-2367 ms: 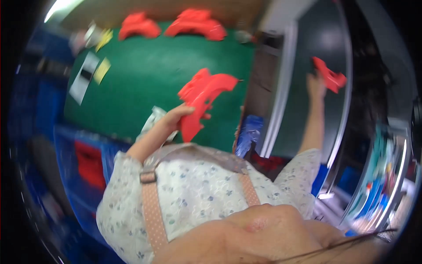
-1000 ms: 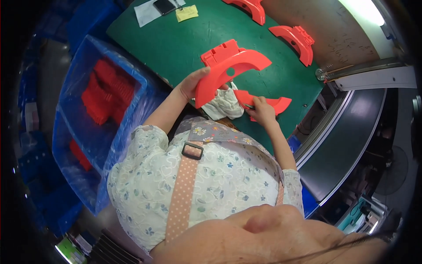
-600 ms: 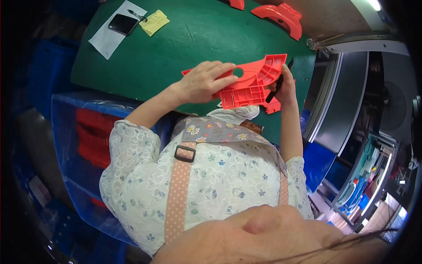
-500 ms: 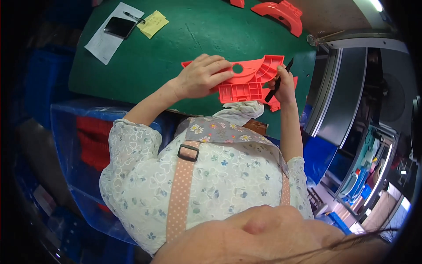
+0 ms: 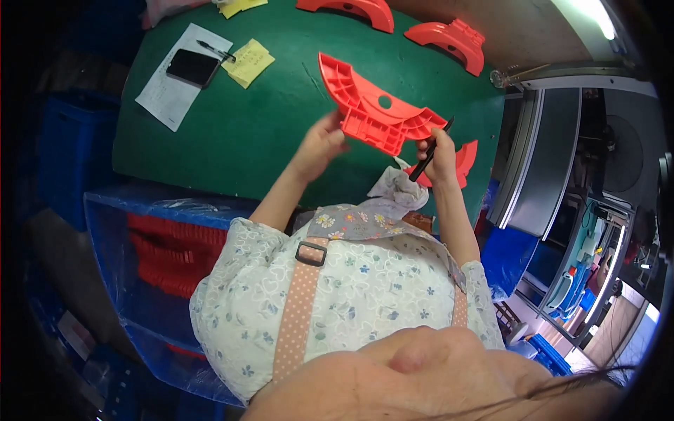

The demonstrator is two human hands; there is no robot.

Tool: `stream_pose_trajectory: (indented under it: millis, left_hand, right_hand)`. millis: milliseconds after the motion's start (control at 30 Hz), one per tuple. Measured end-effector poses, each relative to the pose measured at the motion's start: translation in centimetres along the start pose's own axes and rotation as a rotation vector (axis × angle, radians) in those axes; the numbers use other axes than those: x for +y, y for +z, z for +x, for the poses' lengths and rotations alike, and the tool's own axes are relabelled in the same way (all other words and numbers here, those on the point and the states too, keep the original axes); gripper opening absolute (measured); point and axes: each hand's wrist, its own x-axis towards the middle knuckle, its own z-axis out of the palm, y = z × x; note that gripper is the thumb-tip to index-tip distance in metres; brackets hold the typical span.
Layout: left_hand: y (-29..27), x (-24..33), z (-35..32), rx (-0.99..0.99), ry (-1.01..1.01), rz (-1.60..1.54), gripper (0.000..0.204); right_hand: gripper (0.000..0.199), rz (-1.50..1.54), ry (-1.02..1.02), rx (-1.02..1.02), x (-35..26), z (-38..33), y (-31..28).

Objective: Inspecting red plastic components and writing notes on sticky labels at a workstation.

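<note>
My right hand (image 5: 440,156) grips the right end of a red curved plastic part (image 5: 375,109). The part has a ribbed underside, a round hole and a boxy block along its lower edge. A slim black knife-like tool (image 5: 423,165) also sits in that hand, its pointed end up beside the part. My left hand (image 5: 321,149) is beside the part's lower left edge, fingers bent and apart, slightly blurred. Whether its fingertips touch the part I cannot tell. Below the part lies a crumpled white cloth (image 5: 397,191), near another red curved part (image 5: 465,163).
On the green table (image 5: 232,133) two more red curved parts (image 5: 449,42) lie at the far edge. A phone (image 5: 193,67), paper sheet (image 5: 160,98), pen (image 5: 214,50) and yellow notes (image 5: 248,63) are at far left. A blue plastic-lined bin (image 5: 112,245) holds red pieces at my left.
The red part has turned clockwise, its left end now raised. My left hand has come off its face and moved down to the lower left edge. My right hand keeps hold of part and tool.
</note>
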Motion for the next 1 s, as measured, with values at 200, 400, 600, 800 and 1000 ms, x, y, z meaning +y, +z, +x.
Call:
stream_pose_trajectory:
  millis: [200,400,600,800,1000]
  left_hand:
    - [1.6,-2.5,2.7,0.076,0.096,-0.033,0.046]
    - [0.7,0.0,7.6,0.143,0.210,-0.133,0.042]
    - [-3.3,2.2,12.1,-0.103,0.155,-0.321,0.054]
    - [-2.0,4.0,16.4,0.114,0.204,-0.411,0.050]
    - [-3.9,6.1,24.2,0.345,0.154,-0.450,0.046]
  right_hand:
    - [0.008,-0.060,0.067,-0.055,0.6,2.7,1.8]
    - [0.006,-0.240,-0.001,-0.106,-1.6,6.1,5.6]
    - [0.010,-0.258,0.080,-0.148,-2.7,9.5,7.2]
    - [0.034,-0.378,0.053,-0.126,-2.4,9.3,3.4]
    - [0.036,-0.375,0.124,-0.003,-0.6,3.7,-5.8]
